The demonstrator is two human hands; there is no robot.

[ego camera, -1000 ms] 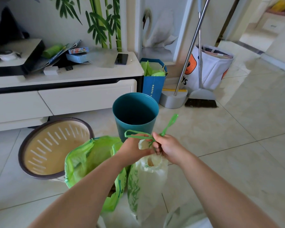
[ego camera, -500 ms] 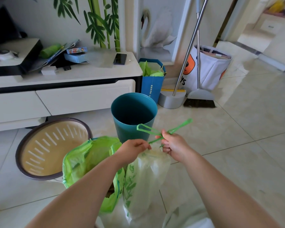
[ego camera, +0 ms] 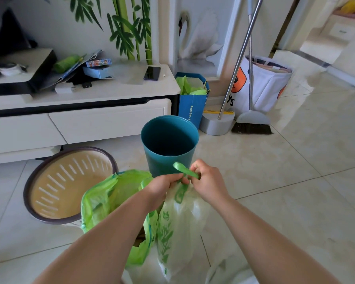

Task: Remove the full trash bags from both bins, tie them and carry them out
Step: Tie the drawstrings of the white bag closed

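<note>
A translucent white trash bag (ego camera: 182, 222) with green print hangs in front of me. My left hand (ego camera: 164, 185) pinches its gathered neck, and my right hand (ego camera: 207, 181) grips the green drawstring (ego camera: 186, 171) looped above the neck. Beside it on the left stands a green trash bag (ego camera: 107, 199), its mouth open, partly hidden by my left forearm. Behind the bags stands a teal bin (ego camera: 170, 140) without a liner. A beige slotted bin (ego camera: 70, 181) with a dark rim sits to the left, also without a liner.
A white TV cabinet (ego camera: 103, 119) with a phone and boxes runs along the left wall. A blue paper bag (ego camera: 193, 105), a dustpan (ego camera: 216, 124), a broom (ego camera: 251, 124) and a white tote (ego camera: 262, 85) stand by the wall. Tiled floor stretches right toward a doorway.
The drawstring ends that stuck out up and right are now drawn in short between my hands. Both hands have come closer together over the bag's neck.
</note>
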